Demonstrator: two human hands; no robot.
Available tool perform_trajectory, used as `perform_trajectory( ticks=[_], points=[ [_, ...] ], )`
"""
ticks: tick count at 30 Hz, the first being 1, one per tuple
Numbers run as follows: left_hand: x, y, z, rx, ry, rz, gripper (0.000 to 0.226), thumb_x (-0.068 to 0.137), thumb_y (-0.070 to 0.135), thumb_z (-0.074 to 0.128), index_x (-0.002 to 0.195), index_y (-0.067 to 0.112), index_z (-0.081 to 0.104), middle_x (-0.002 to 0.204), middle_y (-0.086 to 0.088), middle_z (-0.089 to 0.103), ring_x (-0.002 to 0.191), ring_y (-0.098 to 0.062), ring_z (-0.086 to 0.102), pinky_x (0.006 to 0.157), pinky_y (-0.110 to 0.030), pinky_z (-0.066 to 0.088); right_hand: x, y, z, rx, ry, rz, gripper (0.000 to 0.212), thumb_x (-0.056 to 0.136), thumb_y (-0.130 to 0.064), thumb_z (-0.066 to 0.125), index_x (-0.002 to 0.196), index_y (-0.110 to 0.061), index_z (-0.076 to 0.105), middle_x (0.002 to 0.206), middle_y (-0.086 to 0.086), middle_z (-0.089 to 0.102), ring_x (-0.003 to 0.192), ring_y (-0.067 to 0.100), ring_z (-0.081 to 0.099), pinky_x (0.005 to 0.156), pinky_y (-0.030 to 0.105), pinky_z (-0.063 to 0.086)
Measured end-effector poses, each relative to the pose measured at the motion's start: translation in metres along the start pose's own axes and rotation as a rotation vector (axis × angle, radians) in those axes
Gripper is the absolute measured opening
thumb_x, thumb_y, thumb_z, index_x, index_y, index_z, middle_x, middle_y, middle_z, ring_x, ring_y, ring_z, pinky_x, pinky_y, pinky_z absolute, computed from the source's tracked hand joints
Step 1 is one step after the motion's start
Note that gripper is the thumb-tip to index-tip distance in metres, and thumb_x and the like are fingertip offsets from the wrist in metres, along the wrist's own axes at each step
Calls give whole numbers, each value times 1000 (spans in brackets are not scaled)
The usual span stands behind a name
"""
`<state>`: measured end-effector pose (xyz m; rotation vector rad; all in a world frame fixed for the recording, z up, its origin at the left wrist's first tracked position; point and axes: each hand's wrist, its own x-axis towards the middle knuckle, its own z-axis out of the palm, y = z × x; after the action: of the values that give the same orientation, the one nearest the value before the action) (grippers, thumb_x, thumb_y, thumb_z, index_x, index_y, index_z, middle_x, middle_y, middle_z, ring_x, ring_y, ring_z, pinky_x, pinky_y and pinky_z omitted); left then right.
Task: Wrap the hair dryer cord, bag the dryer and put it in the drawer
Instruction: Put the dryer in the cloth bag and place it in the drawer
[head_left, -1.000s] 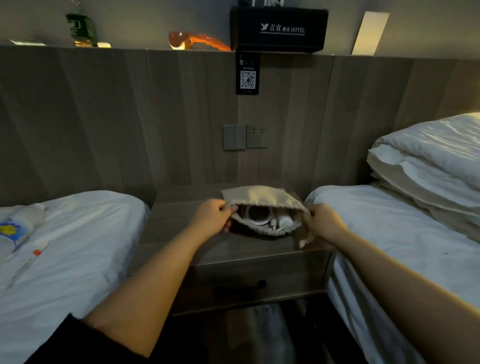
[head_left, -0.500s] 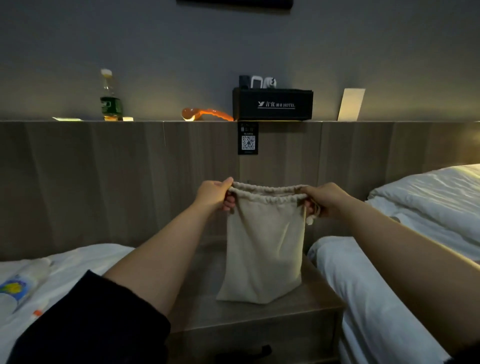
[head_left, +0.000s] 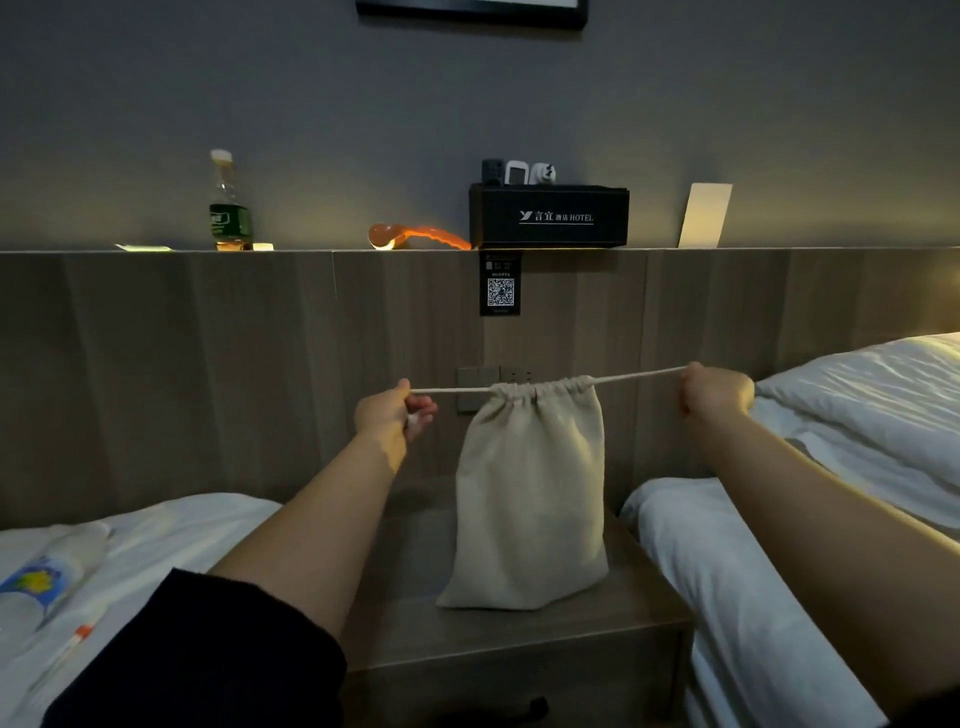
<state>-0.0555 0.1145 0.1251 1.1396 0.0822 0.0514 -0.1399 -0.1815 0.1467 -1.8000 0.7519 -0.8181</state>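
- The beige cloth bag (head_left: 524, 493) stands upright over the wooden desk (head_left: 519, 636) between the two beds, its bottom edge down on the desk top.
- Its mouth is gathered tight into pleats (the contents are hidden by the cloth).
- The drawstring (head_left: 639, 375) runs taut out of both sides of the mouth, nearly level.
- The left hand (head_left: 387, 415) pinches the left end of the drawstring between thumb and curled fingers.
- The right hand (head_left: 717, 392) is a fist clenched around the right end, held slightly higher.
- A dark drawer front (head_left: 519, 693) shows below the desk top.
- The left bed (head_left: 171, 535) carries a plastic bottle (head_left: 47, 577).
- On the ledge above the headboard sit a green-labelled bottle (head_left: 228, 208) and a black hotel box (head_left: 548, 215).
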Motion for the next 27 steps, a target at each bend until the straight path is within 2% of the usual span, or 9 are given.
perform_trajectory(
  ticks=[4,7,9,13,17,19,21,23,27],
  points=[
    [-7,-6,4,-140,-137,-36,39,100,24,34,64,9,39,79,-16,66,70,-26,68,55,-34,57,-7,13,10,62,85,-89,27,95,-18,48,106,0,64,101,21,67,74,23,54,66,31,41],
    [-12,-5,10,-187,-209,-58,39,100,26,34,64,10,39,64,-16,70,66,-27,71,50,-32,57,-18,10,21,-149,-41,-438,35,96,-25,45,124,-7,54,128,20,55,110,31,52,89,41,43],
    [-12,-5,12,-206,-236,-71,39,100,26,34,65,9,40,58,-15,69,56,-25,70,46,-29,57,-36,-2,24,-217,-277,-653,52,93,-40,48,138,-15,41,142,11,44,129,26,39,103,42,36],
    [-16,-5,12,-242,-254,-81,35,99,22,35,69,6,43,60,-20,69,54,-26,70,45,-32,56,-65,-11,35,-564,-837,-831,64,77,-54,64,130,-23,49,121,-6,53,111,14,51,90,28,43],
    [-16,-9,9,512,-51,224,19,92,11,45,80,8,59,84,-16,66,64,-19,70,57,-30,55,-67,-6,42,-678,-640,-944,27,74,-39,72,64,-32,49,66,-10,51,62,11,50,49,26,32],
    [-19,-10,7,956,-5,656,23,91,16,50,111,10,59,113,-13,63,103,-26,61,87,-37,49,-66,-4,43,-619,-608,-914,27,73,-38,73,63,-31,49,64,-12,50,60,5,47,48,25,32],
    [-29,-9,11,1107,-283,890,32,92,26,50,121,14,56,121,-10,60,115,-25,50,97,-34,40,-67,-3,45,-600,-583,-897,22,72,-39,73,71,-24,58,66,-10,52,62,9,50,49,27,33],
    [-37,-10,16,1269,-526,856,33,90,36,51,117,17,60,114,-8,64,109,-22,55,94,-33,42,-68,-2,46,-610,-551,-910,22,73,-38,71,80,-20,61,70,-7,57,68,16,54,52,29,37],
    [-37,-12,15,1328,-562,809,30,88,33,57,111,15,66,113,-3,68,105,-17,60,90,-31,46,-60,-3,39,-589,-387,-880,25,73,-38,69,85,-16,66,80,1,66,75,20,61,62,35,50]
  ],
)
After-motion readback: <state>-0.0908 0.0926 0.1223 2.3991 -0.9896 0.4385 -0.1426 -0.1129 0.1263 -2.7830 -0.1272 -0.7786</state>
